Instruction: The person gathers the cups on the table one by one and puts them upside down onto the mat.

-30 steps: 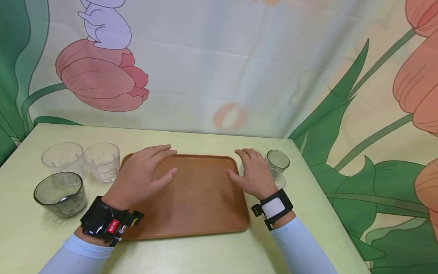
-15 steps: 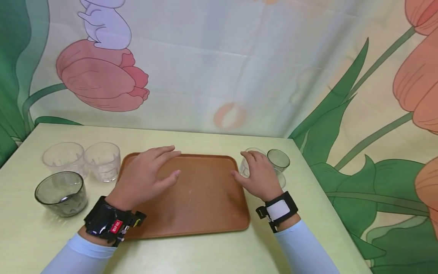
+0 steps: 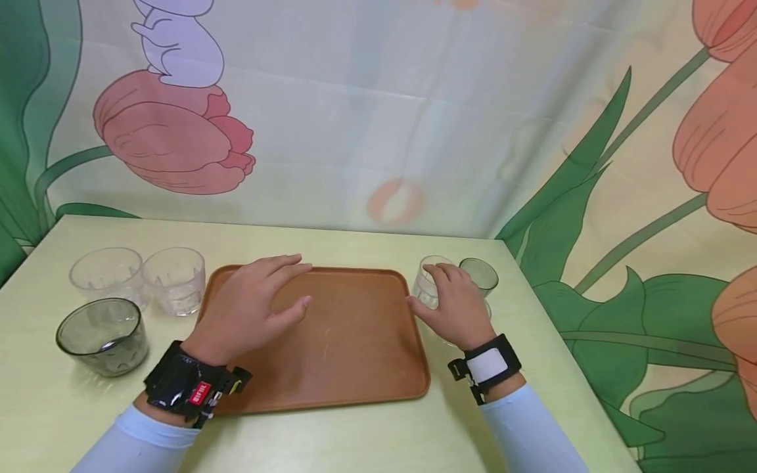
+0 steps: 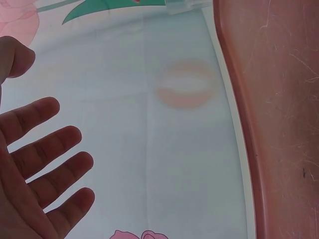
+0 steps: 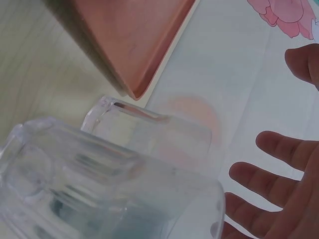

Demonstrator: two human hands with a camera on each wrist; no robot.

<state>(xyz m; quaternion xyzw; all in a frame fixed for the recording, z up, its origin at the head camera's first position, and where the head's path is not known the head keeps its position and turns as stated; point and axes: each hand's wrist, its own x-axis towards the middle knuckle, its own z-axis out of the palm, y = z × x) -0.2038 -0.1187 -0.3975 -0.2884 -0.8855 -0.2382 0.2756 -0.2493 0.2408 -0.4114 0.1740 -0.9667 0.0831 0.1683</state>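
Between the left and right edges of the surface lies a brown tray, the left hand over its left side, fingers spread. Near the surface's right edge, the right hand, fingers loosely extended, hangs beside clear cups.

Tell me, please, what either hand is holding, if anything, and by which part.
Nothing is held: the left hand hovers over the brown rectangular tray, fingers apart, and the right hand hovers beside the clear, colourless round tumblers.

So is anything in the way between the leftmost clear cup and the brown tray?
Yes: another clear cup stands between the leftmost clear cup and the brown tray, and the left hand hovers over the tray's left part.
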